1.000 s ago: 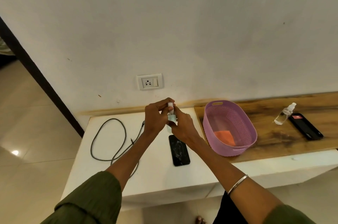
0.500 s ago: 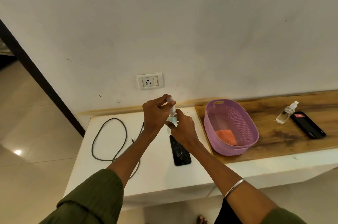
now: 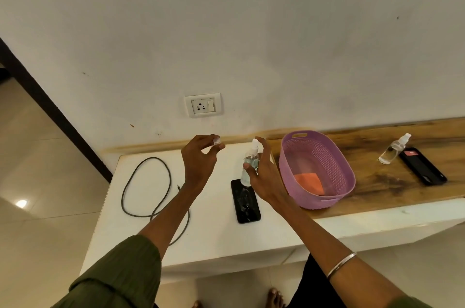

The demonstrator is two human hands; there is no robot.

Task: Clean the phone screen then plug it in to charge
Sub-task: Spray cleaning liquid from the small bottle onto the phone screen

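The right hand (image 3: 261, 172) grips a small clear spray bottle (image 3: 250, 162) upright, fingers curled round its body, forefinger raised beside the white nozzle. The bottle is held above the far end of the phone (image 3: 245, 201), which lies flat, screen up, on the white counter (image 3: 216, 239), near its middle and just left of where the wooden top begins. The left hand (image 3: 200, 157) is raised apart from the right, over the back part of the counter, and pinches the bottle's small clear cap (image 3: 217, 141) between thumb and fingertips.

A dark cable (image 3: 143, 187) lies in a loose loop toward the counter's left edge, its tail running under the left forearm. On the wall above the back edge sits a white socket (image 3: 202, 105). To the right, on the wooden top (image 3: 377, 182), a purple basket (image 3: 334, 157) stands at the near left corner with an orange cloth (image 3: 308, 182) inside. Farther right lie a second spray bottle (image 3: 393, 149) and another dark phone (image 3: 422, 165), touching or nearly so.
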